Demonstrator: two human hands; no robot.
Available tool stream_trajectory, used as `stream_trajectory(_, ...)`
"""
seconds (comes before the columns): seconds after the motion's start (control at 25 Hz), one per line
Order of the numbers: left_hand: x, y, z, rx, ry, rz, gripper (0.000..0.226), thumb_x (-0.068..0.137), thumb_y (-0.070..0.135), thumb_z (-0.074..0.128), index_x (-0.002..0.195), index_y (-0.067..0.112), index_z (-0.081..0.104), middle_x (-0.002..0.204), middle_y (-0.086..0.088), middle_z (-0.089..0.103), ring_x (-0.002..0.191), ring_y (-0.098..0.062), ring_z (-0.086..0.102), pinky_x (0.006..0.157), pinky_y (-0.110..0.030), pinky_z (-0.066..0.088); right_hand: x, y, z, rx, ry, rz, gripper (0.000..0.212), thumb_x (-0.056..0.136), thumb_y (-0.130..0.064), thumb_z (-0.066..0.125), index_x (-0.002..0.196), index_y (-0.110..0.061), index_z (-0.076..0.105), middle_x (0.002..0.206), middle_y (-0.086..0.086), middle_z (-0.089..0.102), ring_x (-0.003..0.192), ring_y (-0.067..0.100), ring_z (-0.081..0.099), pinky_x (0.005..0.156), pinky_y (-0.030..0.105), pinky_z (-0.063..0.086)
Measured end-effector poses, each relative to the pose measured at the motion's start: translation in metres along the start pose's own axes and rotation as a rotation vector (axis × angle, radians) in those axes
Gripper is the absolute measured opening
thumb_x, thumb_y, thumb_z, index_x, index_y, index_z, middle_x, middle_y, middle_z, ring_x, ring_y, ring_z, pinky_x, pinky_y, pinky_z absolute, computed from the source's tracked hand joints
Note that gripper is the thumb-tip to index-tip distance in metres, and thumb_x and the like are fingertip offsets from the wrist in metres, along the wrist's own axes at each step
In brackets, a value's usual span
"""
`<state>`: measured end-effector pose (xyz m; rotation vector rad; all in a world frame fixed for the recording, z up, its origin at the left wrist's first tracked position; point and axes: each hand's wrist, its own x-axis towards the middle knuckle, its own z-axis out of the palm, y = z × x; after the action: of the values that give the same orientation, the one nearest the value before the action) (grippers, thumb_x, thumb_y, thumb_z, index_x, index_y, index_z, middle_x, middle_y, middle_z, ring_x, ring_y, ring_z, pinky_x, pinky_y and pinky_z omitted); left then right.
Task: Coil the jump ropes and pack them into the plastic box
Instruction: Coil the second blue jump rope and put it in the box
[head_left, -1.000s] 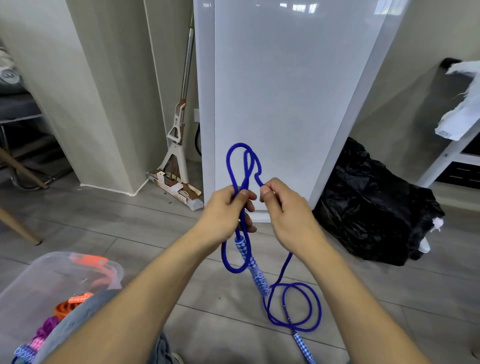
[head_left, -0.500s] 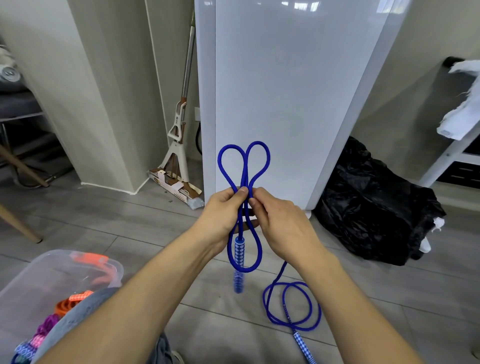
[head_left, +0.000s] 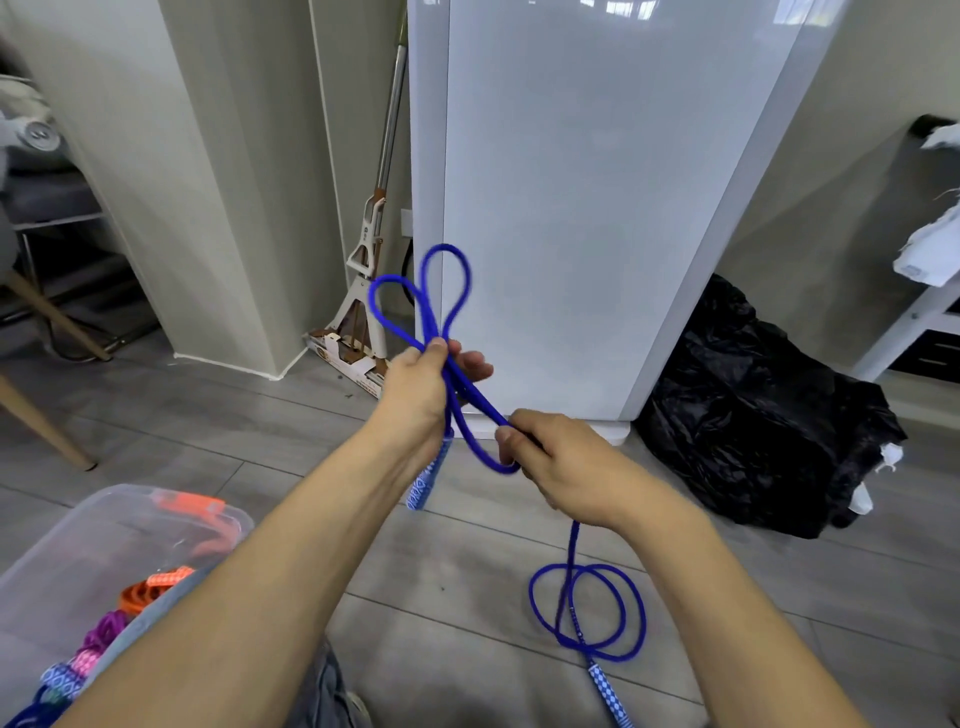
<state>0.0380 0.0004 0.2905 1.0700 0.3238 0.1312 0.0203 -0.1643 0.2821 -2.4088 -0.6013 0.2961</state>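
Jump rope, blue, mid-coil above floor centre. Plastic box at 8 o'clock, part-filled. Left hand pinching gathered loops; right hand gripping fresh loop at 4 o'clock. Next, probably: feed slack at 5 o'clock into bundle.

Left hand and right hand, both gripping

Grey plank floor, blue rope coils, clear box, seemingly black bag
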Motion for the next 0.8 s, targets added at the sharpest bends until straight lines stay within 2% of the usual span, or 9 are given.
stream_trajectory(0.08, 0.004, 0.008, -0.004, -0.156, 0.001, 0.005, 0.024, 0.107, 0.017, 0.033, 0.097, 0.007, 0.052, 0.069, -0.005, 0.060, 0.068, -0.026, 0.070, 0.082, -0.046, 0.058, -0.006, 0.003, -0.005, 0.123, -0.141, 0.009, 0.024, 0.107, -0.038, 0.038, 0.102, -0.026, 0.059, 0.060, -0.004, 0.054, 0.053, 0.014, 0.054, 0.068, 0.042, 0.052)
stream_trajectory(0.2, 0.012, 0.017, -0.013, -0.308, 0.069, 0.058, 0.024, 0.107, 0.016, 0.031, 0.093, 0.008, 0.048, 0.062, -0.003, 0.049, 0.051, -0.019, 0.052, 0.070, -0.045, 0.061, -0.008, 0.002, -0.011, 0.247, -0.094, -0.052, 0.017, 0.107, -0.031, 0.041, 0.120, -0.030, 0.051, 0.062, -0.001, 0.057, 0.055, 0.015, 0.053, 0.062, 0.032, 0.048)
stream_trajectory(0.28, 0.024, 0.026, -0.026, -0.409, 0.177, 0.094, 0.027, 0.107, 0.016, 0.029, 0.087, 0.011, 0.045, 0.059, -0.002, 0.045, 0.046, -0.016, 0.042, 0.057, -0.035, 0.058, -0.007, 0.005, -0.018, 0.303, -0.046, -0.024, 0.011, 0.106, -0.027, 0.045, 0.114, -0.022, 0.051, 0.063, 0.000, 0.058, 0.054, 0.017, 0.049, 0.057, 0.027, 0.044)
stream_trajectory(0.4, 0.039, 0.044, -0.053, -0.444, 0.367, 0.188, 0.028, 0.105, 0.011, 0.026, 0.082, 0.014, 0.041, 0.057, 0.001, 0.041, 0.039, -0.013, 0.036, 0.046, -0.023, 0.047, -0.013, 0.023, -0.031, 0.211, -0.163, 0.090, 0.022, 0.106, -0.024, 0.044, 0.097, -0.012, 0.061, 0.060, 0.002, 0.056, 0.049, 0.016, 0.047, 0.053, 0.024, 0.041)
stream_trajectory(0.48, 0.044, 0.052, -0.066, -0.363, 0.512, 0.251, 0.029, 0.105, 0.013, 0.024, 0.080, 0.015, 0.039, 0.059, 0.001, 0.041, 0.035, -0.011, 0.034, 0.043, -0.022, 0.042, -0.018, 0.035, -0.039, 0.058, -0.217, 0.175, 0.031, 0.106, -0.028, 0.043, 0.089, -0.015, 0.066, 0.059, -0.001, 0.055, 0.048, 0.012, 0.046, 0.055, 0.025, 0.041)
stream_trajectory(0.56, 0.046, 0.053, -0.072, -0.162, 0.612, 0.320, 0.029, 0.106, 0.018, 0.025, 0.080, 0.017, 0.039, 0.065, 0.000, 0.043, 0.035, -0.009, 0.036, 0.043, -0.024, 0.042, -0.020, 0.042, -0.045, -0.084, -0.159, 0.195, 0.030, 0.105, -0.032, 0.045, 0.086, -0.021, 0.066, 0.058, -0.006, 0.051, 0.049, 0.008, 0.043, 0.056, 0.024, 0.040)
stream_trajectory(0.64, 0.043, 0.049, -0.064, 0.037, 0.500, 0.363, 0.028, 0.107, 0.019, 0.027, 0.083, 0.017, 0.043, 0.067, 0.001, 0.047, 0.036, -0.008, 0.038, 0.042, -0.024, 0.042, -0.019, 0.037, -0.046, -0.136, -0.053, 0.116, 0.026, 0.104, -0.033, 0.046, 0.088, -0.026, 0.065, 0.055, -0.011, 0.048, 0.051, 0.006, 0.039, 0.055, 0.021, 0.035)
stream_trajectory(0.72, 0.030, 0.039, -0.047, 0.238, 0.231, 0.323, 0.025, 0.108, 0.018, 0.030, 0.092, 0.011, 0.048, 0.070, -0.002, 0.055, 0.038, -0.011, 0.045, 0.044, -0.026, 0.045, -0.017, 0.025, -0.043, -0.099, 0.054, 0.015, 0.024, 0.104, -0.034, 0.045, 0.090, -0.028, 0.063, 0.055, -0.017, 0.049, 0.053, 0.005, 0.040, 0.053, 0.017, 0.031)
stream_trajectory(0.8, 0.011, 0.027, -0.030, 0.441, -0.035, 0.252, 0.023, 0.108, 0.018, 0.031, 0.101, 0.005, 0.050, 0.077, -0.007, 0.066, 0.053, -0.019, 0.059, 0.057, -0.034, 0.055, -0.014, 0.013, -0.038, -0.051, 0.139, -0.051, 0.023, 0.105, -0.036, 0.045, 0.090, -0.028, 0.060, 0.060, -0.021, 0.051, 0.057, 0.004, 0.042, 0.054, 0.015, 0.033)
